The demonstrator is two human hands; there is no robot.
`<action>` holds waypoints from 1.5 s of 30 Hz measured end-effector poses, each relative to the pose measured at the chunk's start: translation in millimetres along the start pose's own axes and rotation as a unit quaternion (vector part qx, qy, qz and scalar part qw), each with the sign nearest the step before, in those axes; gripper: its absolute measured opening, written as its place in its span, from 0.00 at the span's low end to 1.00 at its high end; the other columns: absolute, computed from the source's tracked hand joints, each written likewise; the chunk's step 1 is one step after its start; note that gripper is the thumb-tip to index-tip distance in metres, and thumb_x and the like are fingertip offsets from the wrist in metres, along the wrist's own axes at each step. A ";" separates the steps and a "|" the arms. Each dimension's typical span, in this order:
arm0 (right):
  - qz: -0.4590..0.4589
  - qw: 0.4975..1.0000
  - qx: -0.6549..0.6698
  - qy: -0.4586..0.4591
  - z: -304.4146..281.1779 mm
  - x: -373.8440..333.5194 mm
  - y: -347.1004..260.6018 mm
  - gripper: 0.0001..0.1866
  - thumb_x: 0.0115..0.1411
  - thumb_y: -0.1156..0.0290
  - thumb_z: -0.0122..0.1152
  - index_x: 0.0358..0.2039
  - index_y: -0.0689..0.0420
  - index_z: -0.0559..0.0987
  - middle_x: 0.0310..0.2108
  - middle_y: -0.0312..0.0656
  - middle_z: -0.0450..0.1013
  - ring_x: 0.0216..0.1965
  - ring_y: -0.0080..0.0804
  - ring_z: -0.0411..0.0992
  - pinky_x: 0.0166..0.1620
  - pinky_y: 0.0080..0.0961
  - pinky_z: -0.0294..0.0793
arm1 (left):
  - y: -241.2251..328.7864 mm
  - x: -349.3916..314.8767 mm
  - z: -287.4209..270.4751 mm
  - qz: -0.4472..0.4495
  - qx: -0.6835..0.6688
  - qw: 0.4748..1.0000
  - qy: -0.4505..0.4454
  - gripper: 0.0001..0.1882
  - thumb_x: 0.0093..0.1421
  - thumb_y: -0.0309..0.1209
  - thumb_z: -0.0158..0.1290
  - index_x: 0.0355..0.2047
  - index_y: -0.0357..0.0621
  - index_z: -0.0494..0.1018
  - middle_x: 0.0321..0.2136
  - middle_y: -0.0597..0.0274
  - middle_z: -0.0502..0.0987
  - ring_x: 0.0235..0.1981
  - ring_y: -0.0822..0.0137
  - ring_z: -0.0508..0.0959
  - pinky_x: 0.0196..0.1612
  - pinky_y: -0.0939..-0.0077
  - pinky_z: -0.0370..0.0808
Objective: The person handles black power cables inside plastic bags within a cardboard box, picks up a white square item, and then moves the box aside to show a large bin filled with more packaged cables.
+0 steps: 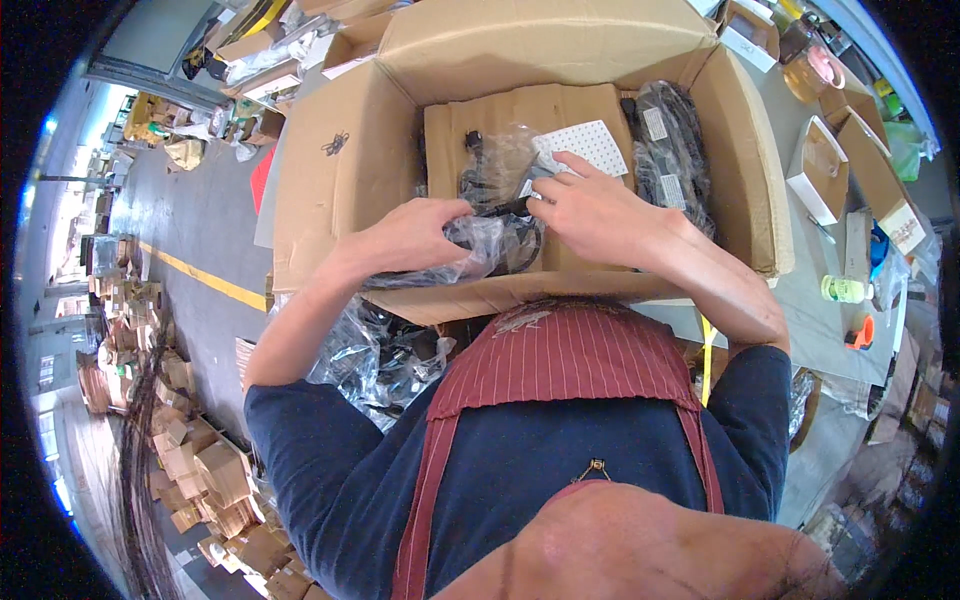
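Both hands work inside a large open cardboard box (755, 190). My left hand (415, 235) is closed on the near end of a clear plastic bag (490, 245) with black cable in it. My right hand (600, 205) is closed at the bag's upper right, on its dark contents; its fingertips are partly hidden. Just beyond the right fingers, a white sheet with rows of small dots (590, 145) lies on a flat cardboard piece (560, 105) in the box. Another clear-bagged bundle of black cables (675, 150), bearing white labels, rests along the box's right side.
Bagged black items (375, 350) lie below the box's near left. To the right, the grey table holds a small open white box (818, 170), a green-labelled tape roll (845, 289) and an orange object (860, 332). Stacked cartons (215, 470) stand on the floor at left.
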State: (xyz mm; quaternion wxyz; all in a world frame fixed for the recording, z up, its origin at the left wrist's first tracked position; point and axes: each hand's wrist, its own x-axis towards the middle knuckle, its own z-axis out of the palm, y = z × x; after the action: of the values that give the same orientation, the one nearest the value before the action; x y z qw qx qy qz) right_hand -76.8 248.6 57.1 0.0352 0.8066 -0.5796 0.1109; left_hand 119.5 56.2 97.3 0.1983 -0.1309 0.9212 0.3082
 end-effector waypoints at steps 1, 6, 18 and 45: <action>0.000 1.000 0.000 0.000 0.6 -0.1 -0.3 0.09 0.53 0.76 0.57 0.35 0.59 0.81 0.34 0.43 0.76 0.43 0.40 0.76 0.65 0.42 0.60 | 1.7 -0.5 0.3 -0.008 0.001 1.000 0.010 0.30 0.46 0.47 0.64 0.44 0.37 0.75 0.37 0.43 0.80 0.42 0.46 0.79 0.47 0.58 0.74; -0.013 1.000 -0.008 -0.004 -5.5 2.0 -0.9 0.09 0.53 0.75 0.58 0.35 0.59 0.80 0.34 0.42 0.75 0.43 0.39 0.76 0.61 0.37 0.64 | 3.3 -0.7 1.1 -0.019 0.020 0.999 0.032 0.31 0.45 0.46 0.64 0.43 0.37 0.74 0.36 0.42 0.80 0.41 0.44 0.80 0.45 0.57 0.74; -0.005 1.000 0.005 0.007 -3.3 1.8 1.3 0.10 0.52 0.76 0.58 0.36 0.60 0.79 0.35 0.44 0.75 0.43 0.40 0.75 0.57 0.36 0.66 | 8.5 -9.1 6.5 0.022 -0.031 0.995 0.089 0.25 0.46 0.34 0.66 0.44 0.39 0.72 0.32 0.47 0.78 0.36 0.50 0.80 0.41 0.63 0.74; 0.021 0.998 0.007 0.053 -9.9 8.6 4.1 0.13 0.51 0.77 0.59 0.39 0.61 0.76 0.35 0.47 0.76 0.44 0.43 0.77 0.65 0.43 0.61 | 11.9 -12.5 9.1 0.053 -0.009 0.983 0.174 0.26 0.46 0.39 0.69 0.42 0.39 0.73 0.37 0.51 0.79 0.40 0.51 0.80 0.45 0.63 0.74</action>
State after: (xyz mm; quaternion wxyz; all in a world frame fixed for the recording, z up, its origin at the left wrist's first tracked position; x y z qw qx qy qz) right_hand -79.4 241.1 68.4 0.0575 0.7873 -0.5931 0.1582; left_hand 128.9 72.6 102.3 0.0175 -0.1351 0.9443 0.2994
